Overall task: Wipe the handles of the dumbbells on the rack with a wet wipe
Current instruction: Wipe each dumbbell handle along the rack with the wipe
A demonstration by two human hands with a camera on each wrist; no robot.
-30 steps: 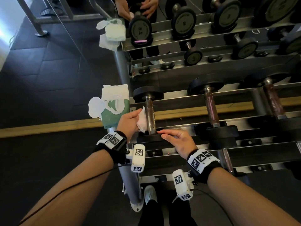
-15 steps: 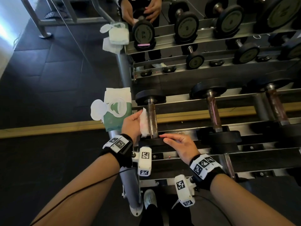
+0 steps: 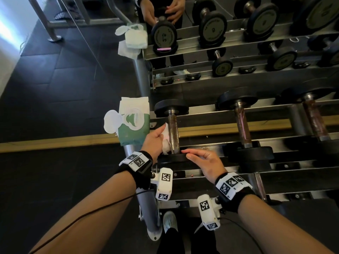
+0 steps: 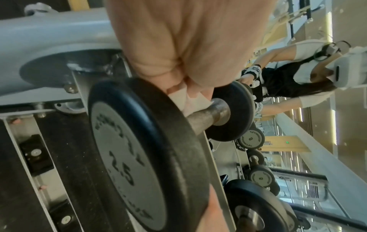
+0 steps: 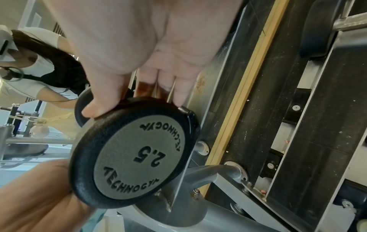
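A small 2.5 dumbbell (image 3: 173, 129) lies on the rack's top tier at the left end, its rusty handle (image 4: 206, 114) running away from me. My left hand (image 3: 156, 140) holds a white wet wipe (image 3: 166, 139) pressed against the handle's left side; the wipe (image 4: 190, 100) shows bunched between the fingers. My right hand (image 3: 201, 158) rests with straight fingers on the rim of the near weight plate (image 5: 135, 157), thumb and fingertips touching its edge.
A green and white wet wipe pack (image 3: 134, 123) with its lid flap open sits on the rack's left end post. Two more dumbbells (image 3: 242, 123) lie to the right. A mirror behind shows the rack (image 3: 238, 39) and my reflection.
The left hand with the wipe has slid slightly along the handle; the right hand stays on the near plate. The view has shifted a little.
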